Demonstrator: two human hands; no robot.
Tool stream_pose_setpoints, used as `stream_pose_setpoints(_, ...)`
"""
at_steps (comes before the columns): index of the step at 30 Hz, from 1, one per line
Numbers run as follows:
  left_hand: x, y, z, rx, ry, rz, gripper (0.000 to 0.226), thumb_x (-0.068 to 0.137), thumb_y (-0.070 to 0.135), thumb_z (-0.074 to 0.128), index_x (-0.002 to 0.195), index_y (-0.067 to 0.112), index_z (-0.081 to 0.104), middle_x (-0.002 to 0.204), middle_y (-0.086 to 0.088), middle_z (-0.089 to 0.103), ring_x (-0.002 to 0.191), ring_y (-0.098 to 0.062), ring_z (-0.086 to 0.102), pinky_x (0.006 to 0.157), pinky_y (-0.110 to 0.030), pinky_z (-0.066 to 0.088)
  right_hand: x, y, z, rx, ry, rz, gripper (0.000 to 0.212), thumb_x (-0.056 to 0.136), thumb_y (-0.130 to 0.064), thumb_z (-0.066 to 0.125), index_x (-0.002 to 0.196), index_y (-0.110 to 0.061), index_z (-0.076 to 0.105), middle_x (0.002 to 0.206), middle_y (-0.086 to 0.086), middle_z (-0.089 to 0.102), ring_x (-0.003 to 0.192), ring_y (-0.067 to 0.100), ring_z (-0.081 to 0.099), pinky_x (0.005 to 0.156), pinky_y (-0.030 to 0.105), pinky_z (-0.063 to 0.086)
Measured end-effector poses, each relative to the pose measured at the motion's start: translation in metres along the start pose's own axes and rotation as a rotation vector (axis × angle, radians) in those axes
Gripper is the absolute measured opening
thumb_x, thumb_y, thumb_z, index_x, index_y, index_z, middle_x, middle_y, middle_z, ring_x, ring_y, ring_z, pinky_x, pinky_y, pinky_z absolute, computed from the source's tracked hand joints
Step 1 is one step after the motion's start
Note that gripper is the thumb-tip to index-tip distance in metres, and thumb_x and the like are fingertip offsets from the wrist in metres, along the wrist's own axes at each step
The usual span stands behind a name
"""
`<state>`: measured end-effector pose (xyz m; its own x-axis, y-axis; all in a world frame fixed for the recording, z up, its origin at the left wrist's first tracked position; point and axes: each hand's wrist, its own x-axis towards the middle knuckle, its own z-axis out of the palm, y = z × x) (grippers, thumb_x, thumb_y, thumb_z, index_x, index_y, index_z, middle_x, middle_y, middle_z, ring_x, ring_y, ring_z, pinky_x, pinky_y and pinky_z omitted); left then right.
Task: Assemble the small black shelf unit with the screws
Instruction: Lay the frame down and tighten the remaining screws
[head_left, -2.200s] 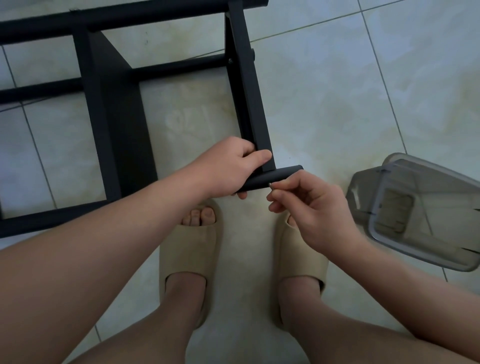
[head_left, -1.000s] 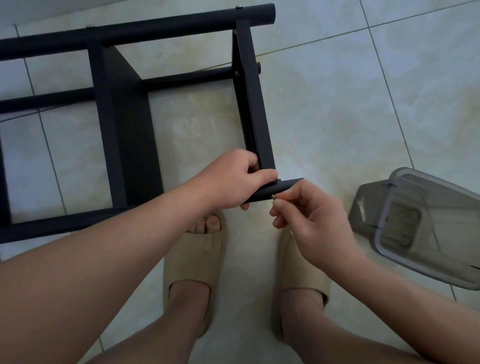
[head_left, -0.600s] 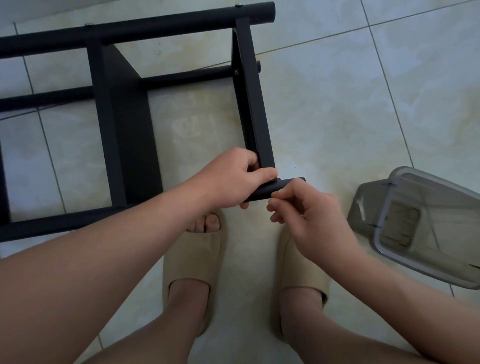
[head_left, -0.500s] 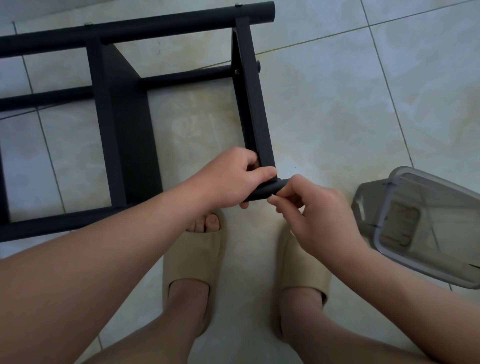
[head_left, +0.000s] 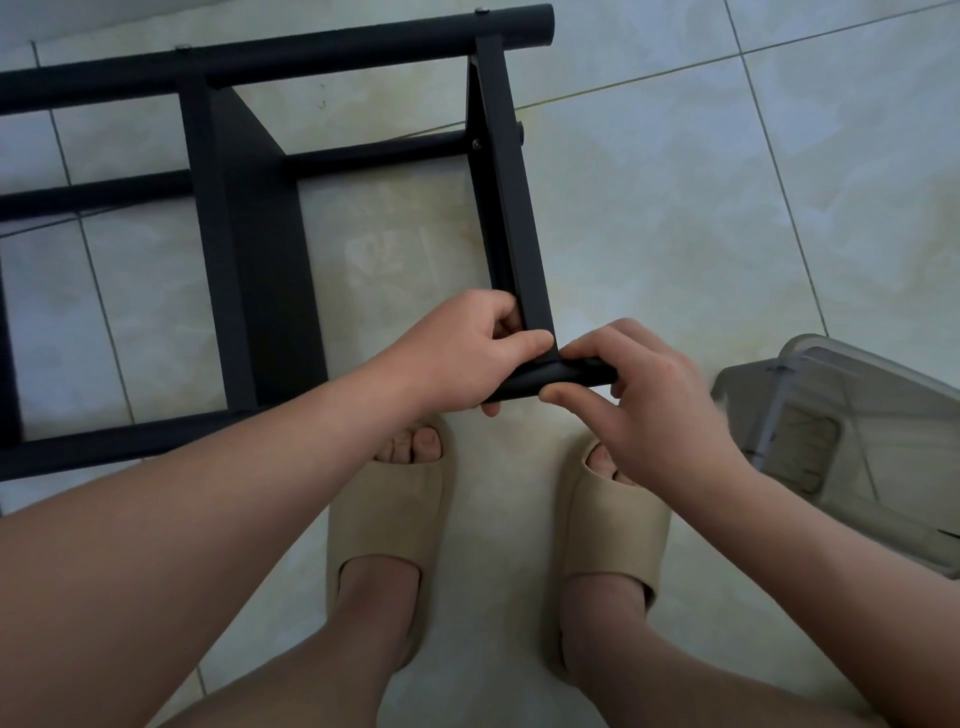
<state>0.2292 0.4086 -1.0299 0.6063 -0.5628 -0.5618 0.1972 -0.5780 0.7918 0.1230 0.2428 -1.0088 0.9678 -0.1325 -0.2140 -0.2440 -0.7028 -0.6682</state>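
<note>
**Both hands on the near tube**

The black shelf unit (head_left: 260, 234) rests on the tiled floor (head_left: 675, 208). The left hand (head_left: 467, 353) grips its near tube (head_left: 524, 382) at the upright. The right hand (head_left: 639, 395), earlier pinching just below the tube, now curls round its end. The faint tile print (head_left: 382, 247) is unreadable

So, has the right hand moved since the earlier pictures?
Yes. The right hand went up from below the tube end and now grips it.

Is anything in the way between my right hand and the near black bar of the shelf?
Nothing visible. The right hand pinches the end of the near black round metal bar, the left hand grips it alongside; the translucent grey plastic container lies apart, rightward.
</note>
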Motion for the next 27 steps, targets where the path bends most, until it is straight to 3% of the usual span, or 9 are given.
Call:
stream_pose_setpoints(5, 0.001, -0.001, -0.003, 0.03, 0.021, 0.014, 0.032, 0.098, 0.034, 0.058, 0.086, 0.005, 0.059, 0.067, -0.011, 0.069, 0.047, -0.025, 0.067, 0.055, -0.041, 0.053, 0.004, 0.001, -0.002, -0.04, -0.017, -0.054, 0.023, 0.086, -0.028, 0.08, 0.103, -0.013, 0.073, 0.097, -0.006, 0.064, 0.076, 0.007, 0.047, 0.07, 0.029, 0.043)
stream_pose_setpoints(9, 0.003, 0.001, -0.008, 0.044, 0.03, 0.011, 0.032, 0.098, 0.035, 0.057, 0.083, 0.006, 0.061, 0.07, -0.017, 0.07, 0.047, -0.025, 0.067, 0.056, -0.041, 0.054, 0.01, 0.0, -0.003, -0.078, -0.018, -0.104, 0.024, 0.087, -0.027, 0.08, 0.104, -0.011, 0.074, 0.098, 0.0, 0.067, 0.073, 0.011, 0.047, 0.069, 0.034, 0.046)
stream_pose_setpoints(15, 0.01, 0.008, -0.02, 0.03, 0.079, -0.017, 0.034, 0.095, 0.038, 0.059, 0.088, 0.004, 0.064, 0.073, -0.016, 0.071, 0.051, -0.027, 0.068, 0.056, -0.042, 0.057, 0.032, -0.012, -0.001, -0.214, 0.024, -0.103, 0.03, 0.081, -0.039, 0.077, 0.096, -0.014, 0.068, 0.091, -0.002, 0.063, 0.079, 0.022, 0.057, 0.063, 0.036, 0.047)
stream_pose_setpoints(19, 0.005, 0.013, -0.012, 0.257, 0.29, -0.023, 0.035, 0.092, 0.05, 0.06, 0.087, 0.016, 0.063, 0.079, -0.002, 0.069, 0.072, -0.019, 0.063, 0.069, -0.038, 0.051, 0.027, -0.013, -0.011, -0.228, -0.073, -0.098, 0.038, 0.09, -0.049, 0.068, 0.112, -0.018, 0.068, 0.108, -0.003, 0.063, 0.094, 0.019, 0.059, 0.074, 0.035, 0.047)
stream_pose_setpoints(22, -0.008, 0.023, -0.002, 0.405, 0.456, 0.008, 0.036, 0.094, 0.049, 0.056, 0.116, 0.02, 0.056, 0.112, 0.001, 0.063, 0.102, -0.023, 0.059, 0.088, -0.041, 0.049, 0.0, -0.003, -0.028, -0.163, -0.092, -0.106, 0.045, 0.097, -0.042, 0.063, 0.134, -0.017, 0.061, 0.133, 0.001, 0.057, 0.112, 0.021, 0.058, 0.09, 0.033, 0.046)
stream_pose_setpoints(25, -0.02, 0.044, 0.003, 0.638, 0.623, 0.187, 0.047, 0.093, 0.038, 0.058, 0.132, 0.015, 0.049, 0.134, -0.008, 0.051, 0.121, -0.032, 0.046, 0.1, -0.045, 0.041, -0.036, 0.021, -0.051, -0.245, -0.11, -0.04, 0.049, 0.099, -0.035, 0.062, 0.143, -0.015, 0.054, 0.145, 0.004, 0.051, 0.125, 0.03, 0.052, 0.105, 0.043, 0.042)
stream_pose_setpoints(27, -0.025, 0.069, 0.01, 0.726, 0.584, 0.315, 0.046, 0.091, 0.033, 0.06, 0.132, 0.014, 0.05, 0.136, -0.008, 0.049, 0.122, -0.035, 0.043, 0.1, -0.046, 0.039, -0.058, 0.044, -0.068, -0.304, -0.116, 0.035, 0.05, 0.099, -0.032, 0.062, 0.144, -0.013, 0.053, 0.146, 0.006, 0.051, 0.126, 0.033, 0.051, 0.107, 0.045, 0.04)
